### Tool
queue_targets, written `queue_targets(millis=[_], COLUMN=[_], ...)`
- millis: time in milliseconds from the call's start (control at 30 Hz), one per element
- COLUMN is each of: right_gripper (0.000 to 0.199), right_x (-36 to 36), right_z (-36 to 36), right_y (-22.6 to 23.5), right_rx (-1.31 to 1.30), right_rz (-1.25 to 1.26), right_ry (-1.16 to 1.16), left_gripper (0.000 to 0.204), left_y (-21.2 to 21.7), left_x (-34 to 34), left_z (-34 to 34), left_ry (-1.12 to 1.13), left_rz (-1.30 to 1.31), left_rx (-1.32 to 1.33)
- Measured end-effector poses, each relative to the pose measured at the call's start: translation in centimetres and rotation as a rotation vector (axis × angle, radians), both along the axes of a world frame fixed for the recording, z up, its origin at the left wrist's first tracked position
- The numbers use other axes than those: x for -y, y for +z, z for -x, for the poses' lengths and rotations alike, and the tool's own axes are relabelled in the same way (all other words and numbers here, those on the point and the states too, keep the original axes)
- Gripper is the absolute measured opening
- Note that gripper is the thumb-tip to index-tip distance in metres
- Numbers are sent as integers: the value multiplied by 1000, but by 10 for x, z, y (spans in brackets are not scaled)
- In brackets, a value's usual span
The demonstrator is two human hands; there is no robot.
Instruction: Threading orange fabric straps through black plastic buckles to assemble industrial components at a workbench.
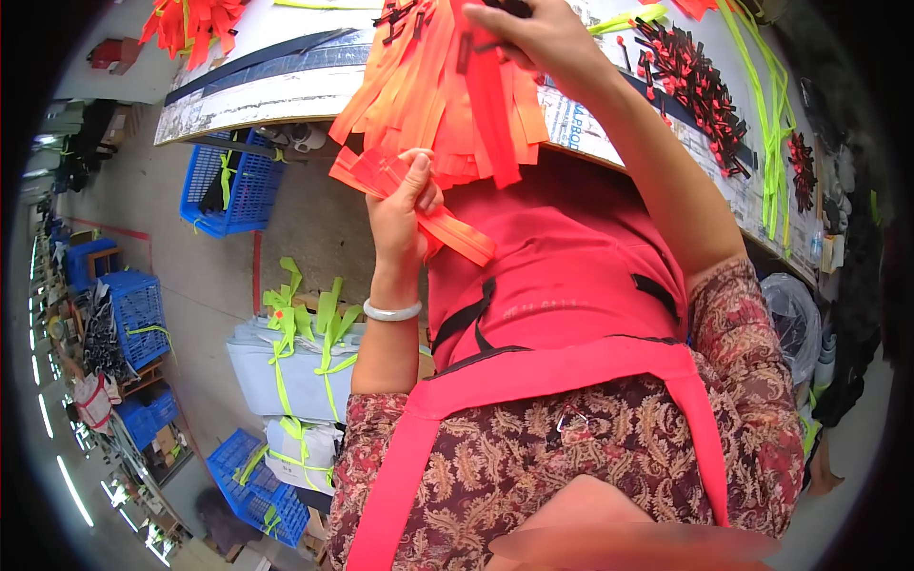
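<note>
My left hand [405, 205], wearing a pale bangle, is closed around a small bunch of orange fabric strips [457, 238] in front of the red apron. A large fan of orange strips [419, 105], some with black ends, hangs over the table's near edge just beyond it. At the top of the view my right hand [547, 38] pinches the upper, black-tipped end of a redder strip [493, 124], which hangs down across the fan. Its fingertips are partly blurred and hidden near the picture's edge.
The white worktable [295, 95] holds a heap of small black-and-red pieces [690, 90] on the right, long yellow-green ribbons [766, 114] and more orange strips [195, 24] at far left. Blue crates [228, 186] and light-blue tied stacks [290, 366] stand below left.
</note>
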State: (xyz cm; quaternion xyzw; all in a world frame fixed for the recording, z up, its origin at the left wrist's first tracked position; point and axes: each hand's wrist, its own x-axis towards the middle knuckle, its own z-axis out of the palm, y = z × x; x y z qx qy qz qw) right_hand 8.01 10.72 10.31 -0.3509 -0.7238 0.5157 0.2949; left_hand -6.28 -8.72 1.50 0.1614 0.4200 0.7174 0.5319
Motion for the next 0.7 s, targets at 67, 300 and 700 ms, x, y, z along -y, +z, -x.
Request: queue_targets(millis=[67,300,700], right_gripper=[20,50,34], right_x=[-15,55,99], right_z=[16,-20,-54], right_y=[-3,-61,-77], right_rx=[-117,171,437], right_rz=[49,249,442], right_ry=[-87,387,589], left_gripper=[9,10,22], left_y=[0,5,5], left_x=[-2,-10,-37], left_z=[-4,-9,-35], left_ry=[-42,-168,-537], left_rz=[-1,7,43], left_rx=[-1,60,-11])
